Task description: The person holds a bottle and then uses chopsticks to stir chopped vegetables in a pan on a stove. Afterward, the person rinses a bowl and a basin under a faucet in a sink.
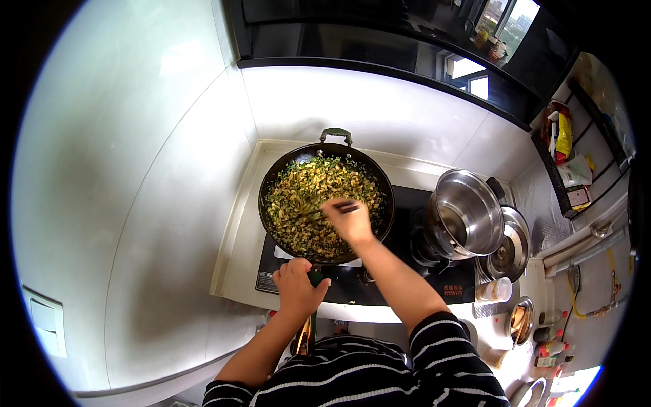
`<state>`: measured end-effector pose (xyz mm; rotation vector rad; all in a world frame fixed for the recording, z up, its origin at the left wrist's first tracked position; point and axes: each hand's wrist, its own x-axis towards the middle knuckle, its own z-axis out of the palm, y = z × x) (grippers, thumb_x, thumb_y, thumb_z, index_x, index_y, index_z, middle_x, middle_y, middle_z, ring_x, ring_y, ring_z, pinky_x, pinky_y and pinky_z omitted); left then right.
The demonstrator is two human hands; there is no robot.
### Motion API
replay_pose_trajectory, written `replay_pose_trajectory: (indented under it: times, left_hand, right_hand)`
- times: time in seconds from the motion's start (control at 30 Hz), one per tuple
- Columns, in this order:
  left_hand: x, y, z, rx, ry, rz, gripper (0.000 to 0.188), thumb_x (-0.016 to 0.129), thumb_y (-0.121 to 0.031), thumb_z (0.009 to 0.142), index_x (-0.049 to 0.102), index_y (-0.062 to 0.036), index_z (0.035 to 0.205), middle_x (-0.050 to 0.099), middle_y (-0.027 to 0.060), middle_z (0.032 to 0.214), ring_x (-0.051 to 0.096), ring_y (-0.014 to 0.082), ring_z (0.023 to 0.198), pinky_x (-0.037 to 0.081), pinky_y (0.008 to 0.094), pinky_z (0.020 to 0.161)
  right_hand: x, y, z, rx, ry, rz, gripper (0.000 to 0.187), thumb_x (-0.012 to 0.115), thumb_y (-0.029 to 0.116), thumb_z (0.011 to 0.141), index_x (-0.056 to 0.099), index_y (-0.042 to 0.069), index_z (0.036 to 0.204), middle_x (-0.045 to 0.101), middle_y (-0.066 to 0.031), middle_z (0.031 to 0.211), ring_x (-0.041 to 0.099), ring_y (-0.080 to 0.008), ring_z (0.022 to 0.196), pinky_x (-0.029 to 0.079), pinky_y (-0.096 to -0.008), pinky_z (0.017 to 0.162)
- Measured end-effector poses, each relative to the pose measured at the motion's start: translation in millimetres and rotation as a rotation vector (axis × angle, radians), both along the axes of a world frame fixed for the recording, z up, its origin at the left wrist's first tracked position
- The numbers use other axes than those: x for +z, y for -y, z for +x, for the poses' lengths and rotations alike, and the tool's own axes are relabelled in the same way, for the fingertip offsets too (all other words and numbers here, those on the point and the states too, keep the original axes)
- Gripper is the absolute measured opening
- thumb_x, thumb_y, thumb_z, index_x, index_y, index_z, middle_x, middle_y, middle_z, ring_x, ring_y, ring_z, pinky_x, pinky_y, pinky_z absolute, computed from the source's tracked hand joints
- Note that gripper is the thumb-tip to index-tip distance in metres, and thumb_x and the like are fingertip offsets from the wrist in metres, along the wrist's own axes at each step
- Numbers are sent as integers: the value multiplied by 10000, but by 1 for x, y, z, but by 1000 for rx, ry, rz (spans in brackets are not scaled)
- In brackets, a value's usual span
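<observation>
A wide dark wok [388, 224] sits on the black glass cooktop [407, 285], filled with a chopped green, yellow and brown food mixture [319, 186]. My left hand [298, 288] is wrapped round the wok's dark green long handle [316, 277] at the near side. Over the right half of the food, my right hand [349, 220] grips dark chopsticks [347, 207]. Their lower ends reach into the mixture and are blurred by motion. On the wok's far rim stands a small green loop handle [336, 134].
Right of the wok, a deep steel pot [464, 210] stands on the other burner, beside a round metal lid [508, 251]. A clear jar [495, 290], a steel bowl [521, 319] and several bottles line the right side. A black range hood [380, 47] overhangs the back; walls enclose the left.
</observation>
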<state>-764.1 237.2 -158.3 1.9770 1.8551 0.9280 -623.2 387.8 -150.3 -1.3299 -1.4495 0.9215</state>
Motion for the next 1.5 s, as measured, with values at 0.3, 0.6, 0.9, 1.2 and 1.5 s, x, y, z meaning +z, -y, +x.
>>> replay_pose_trajectory:
  times: [0.3,0.6,0.9,1.2,1.5]
  left_hand:
    - [0,2,-2,-10,24,42,520,822,-254,622,491,-103,994,552,62,921,507,281,892,305,426,812]
    - [0,1,-1,-9,31,34,526,825,-241,621,485,-100,997,549,59,919,506,279,884,306,425,809]
    - [2,0,-1,-13,-2,43,532,827,-244,613,485,-103,995,550,56,917,509,279,871,312,424,796]
    - [2,0,-1,-5,-15,52,536,827,-244,607,484,-110,996,553,54,911,511,279,877,312,424,798]
    - [-5,2,-1,7,10,80,540,821,-255,607,488,-104,1004,544,52,924,505,275,877,308,422,799]
  right_hand:
    - [51,-40,108,-273,30,134,209,738,196,790,710,-12,783,694,-115,696,678,-196,584,525,-322,553]
    - [22,-5,109,-204,153,-93,180,710,175,757,709,-4,767,666,-120,634,673,-206,565,521,-309,546]
    - [60,28,37,-28,-236,-146,126,708,125,838,716,0,852,686,-49,734,638,-102,594,504,-231,527]
    - [0,27,17,29,83,174,122,740,167,804,739,64,867,708,-95,741,683,-146,641,522,-277,602]
    - [34,-44,106,-368,201,170,152,736,199,786,731,50,816,676,-108,653,681,-201,608,531,-315,598]
